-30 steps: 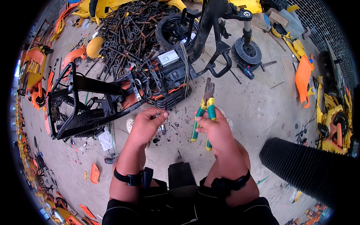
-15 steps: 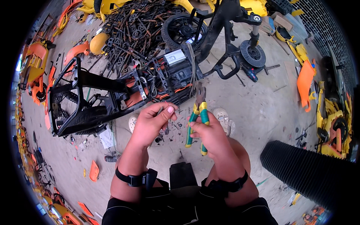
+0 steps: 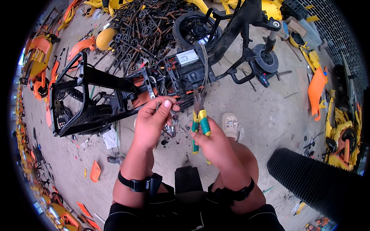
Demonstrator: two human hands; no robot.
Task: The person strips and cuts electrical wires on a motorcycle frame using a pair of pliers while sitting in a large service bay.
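My left hand point(image 3: 154, 123) is closed, pinching thin wires point(image 3: 175, 102) between thumb and fingers just in front of the black scooter frame point(image 3: 104, 81). My right hand point(image 3: 210, 140) grips green-and-yellow pliers point(image 3: 199, 115), their metal jaws pointing up at the grey cables point(image 3: 205, 67) hanging over the frame's edge, just right of my left fingers. Whether the jaws touch anything, I cannot tell. A silver box point(image 3: 187, 57) and tangled wiring sit in the frame's deck. A beige shoe point(image 3: 229, 124) shows beyond my right forearm.
A black ribbed tube point(image 3: 308, 179) lies low on the right. Behind the frame are a heap of rusty metal parts point(image 3: 138, 27) and a wheel point(image 3: 198, 29). A drill point(image 3: 264, 79) lies by the front wheel point(image 3: 266, 59); orange and yellow panels point(image 3: 316, 90) line both sides.
Both hands have moved up toward the frame, the pliers slightly left, closer to my left fingers. The frame and its surroundings appear shifted a little rightward in the view.
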